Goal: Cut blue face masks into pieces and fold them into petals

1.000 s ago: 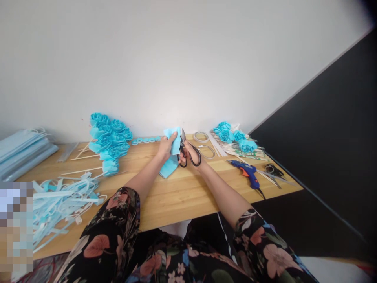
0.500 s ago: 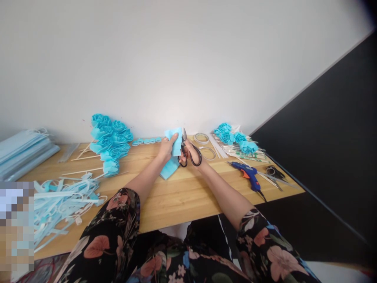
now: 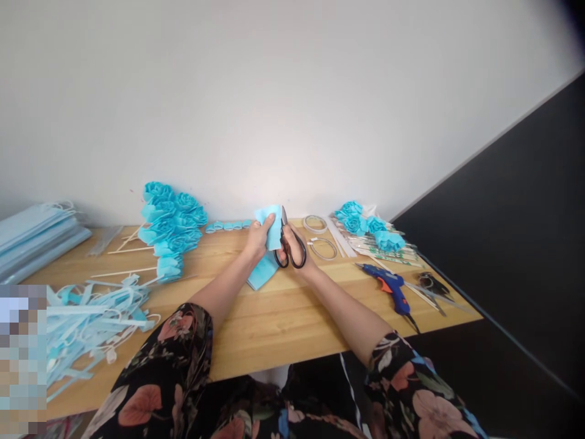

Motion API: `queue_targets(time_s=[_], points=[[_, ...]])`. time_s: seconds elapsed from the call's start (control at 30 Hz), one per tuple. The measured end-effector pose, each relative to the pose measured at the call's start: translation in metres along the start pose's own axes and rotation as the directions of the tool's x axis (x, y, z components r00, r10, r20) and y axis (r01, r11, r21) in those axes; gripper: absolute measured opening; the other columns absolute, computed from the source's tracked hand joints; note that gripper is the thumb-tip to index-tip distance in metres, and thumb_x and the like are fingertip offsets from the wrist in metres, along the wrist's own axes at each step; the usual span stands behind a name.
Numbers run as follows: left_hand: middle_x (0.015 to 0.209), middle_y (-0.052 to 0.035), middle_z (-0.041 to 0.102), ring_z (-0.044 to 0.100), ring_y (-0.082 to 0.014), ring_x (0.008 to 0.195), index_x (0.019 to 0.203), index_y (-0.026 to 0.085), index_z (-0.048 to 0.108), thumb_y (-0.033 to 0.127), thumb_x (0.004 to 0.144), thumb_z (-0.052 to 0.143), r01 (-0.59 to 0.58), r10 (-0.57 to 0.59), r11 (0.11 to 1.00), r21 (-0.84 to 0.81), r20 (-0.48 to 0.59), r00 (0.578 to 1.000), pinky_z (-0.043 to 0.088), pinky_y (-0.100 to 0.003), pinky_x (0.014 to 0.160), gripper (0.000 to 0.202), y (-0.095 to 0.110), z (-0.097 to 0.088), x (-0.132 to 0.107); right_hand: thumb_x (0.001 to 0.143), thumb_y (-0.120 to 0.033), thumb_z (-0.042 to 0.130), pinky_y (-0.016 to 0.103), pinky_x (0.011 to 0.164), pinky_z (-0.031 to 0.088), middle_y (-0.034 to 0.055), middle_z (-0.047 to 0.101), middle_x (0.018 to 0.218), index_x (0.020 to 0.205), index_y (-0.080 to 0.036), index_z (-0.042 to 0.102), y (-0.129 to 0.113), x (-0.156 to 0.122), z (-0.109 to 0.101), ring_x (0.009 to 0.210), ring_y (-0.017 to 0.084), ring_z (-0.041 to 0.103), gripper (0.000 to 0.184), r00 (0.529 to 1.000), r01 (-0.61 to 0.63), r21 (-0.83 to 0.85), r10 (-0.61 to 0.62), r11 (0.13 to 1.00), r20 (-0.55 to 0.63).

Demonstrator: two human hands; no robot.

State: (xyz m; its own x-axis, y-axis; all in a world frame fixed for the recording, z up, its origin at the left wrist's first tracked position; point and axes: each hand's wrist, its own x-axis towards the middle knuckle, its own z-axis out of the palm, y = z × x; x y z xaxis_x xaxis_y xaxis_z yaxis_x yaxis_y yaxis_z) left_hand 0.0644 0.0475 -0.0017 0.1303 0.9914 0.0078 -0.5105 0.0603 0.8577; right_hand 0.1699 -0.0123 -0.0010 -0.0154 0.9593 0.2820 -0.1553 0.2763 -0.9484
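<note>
My left hand point(image 3: 259, 238) pinches a folded piece of light blue fabric point(image 3: 275, 230), thumb lying on its face. Black-handled scissors point(image 3: 299, 253) are in my right hand point(image 3: 291, 241), with the fingers through the loops and the blades pointing up along the fabric's right edge. Whether the blades are cutting into it I cannot tell. Below my hands, another folded blue fabric piece point(image 3: 262, 274) lies on the wooden table point(image 3: 274, 329).
Blue fabric flowers on sticks point(image 3: 171, 222) stand at left, above a heap of cut strips and ear loops point(image 3: 95, 323). Stacked face masks point(image 3: 41, 238) lie far left. At right are tape rolls point(image 3: 315, 224), more flowers point(image 3: 351, 219) and a blue glue gun point(image 3: 388, 286).
The scissors' handles have come closer together beside the fabric. My view has shifted slightly, so the whole table sits a little lower in it.
</note>
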Motion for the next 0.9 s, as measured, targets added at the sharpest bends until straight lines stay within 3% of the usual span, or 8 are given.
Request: queue_targets(time_s=[0.57,0.73,0.9], points=[[0.054,0.0027,0.059,0.052,-0.0087,0.045,0.069,0.015,0.056,0.049,0.063,0.085,0.027,-0.027,0.999,-0.028,0.001,1.0,0.043,-0.022,0.046,0.045,0.0011,0.0052,-0.0049,0.086,-0.066,0.058,0.017,0.033,0.033,-0.0093,0.049,0.052,0.12,-0.022,0.057,-0.0086,-0.0077,-0.0059,0.035,0.006,0.041,0.056,0.996,-0.086,0.033,0.087,0.996,-0.021],[0.054,0.0025,0.06,0.052,-0.0087,0.045,0.069,0.015,0.057,0.051,0.058,0.087,0.03,-0.031,0.998,-0.05,-0.015,0.999,0.044,-0.022,0.048,0.048,0.0035,0.0064,-0.0051,0.085,-0.066,0.06,0.017,0.032,0.031,-0.0106,0.047,0.05,0.127,-0.021,0.054,-0.0085,-0.0075,-0.0055,0.033,0.006,0.038,0.062,0.996,-0.086,0.041,0.087,0.995,-0.024],[0.051,0.002,0.06,0.053,-0.011,0.041,0.073,0.016,0.058,0.055,0.053,0.088,0.036,-0.036,0.998,-0.042,0.012,0.999,0.044,-0.023,0.044,0.053,0.0087,0.0058,-0.0056,0.085,-0.07,0.057,0.021,0.043,0.048,-0.011,0.048,0.05,0.139,-0.02,0.046,-0.0045,-0.0054,-0.0064,0.036,0.007,0.043,0.074,0.996,-0.087,0.053,0.087,0.995,0.002]])
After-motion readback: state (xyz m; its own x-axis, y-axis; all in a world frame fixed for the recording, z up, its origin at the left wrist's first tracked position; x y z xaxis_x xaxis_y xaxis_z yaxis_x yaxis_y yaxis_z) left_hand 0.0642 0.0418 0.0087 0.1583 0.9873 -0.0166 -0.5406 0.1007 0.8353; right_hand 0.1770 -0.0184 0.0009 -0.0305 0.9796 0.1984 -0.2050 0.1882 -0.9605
